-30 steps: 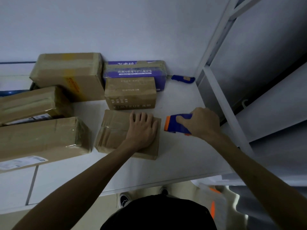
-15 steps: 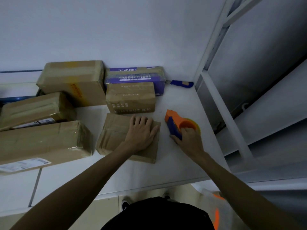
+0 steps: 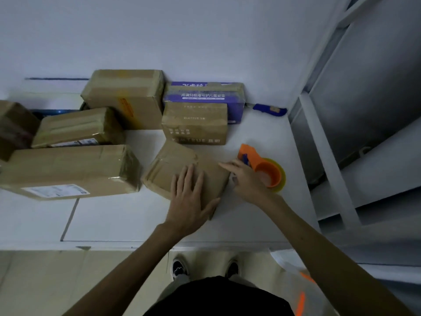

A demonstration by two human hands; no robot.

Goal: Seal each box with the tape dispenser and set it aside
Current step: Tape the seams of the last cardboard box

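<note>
Head view. The left hand (image 3: 188, 201) lies flat, fingers straight and slightly spread, on the top of the flat brown cardboard box (image 3: 173, 165), with its thumb over the near right edge. The box rests on the white surface (image 3: 136, 220) in front of the person. Compared with half a second ago it is turned, so that one corner now points toward the back row of parcels, and the left hand sits closer to its near right corner.

The right hand (image 3: 247, 181) has left the handle of the orange and blue plastic tape dispenser (image 3: 266, 172). Its fingers are now stretched out and hold nothing, and the index finger reaches the right edge of the box. The dispenser stands on the surface just beside that hand, to the right of the box. Whether the hand touches it cannot be told.

Behind the box stand a brown printed carton (image 3: 196, 124) and a purple printed carton (image 3: 205, 94). A long taped parcel (image 3: 68, 169) lies to the left. A blue-handled tool (image 3: 268, 109) lies against the wall.
</note>
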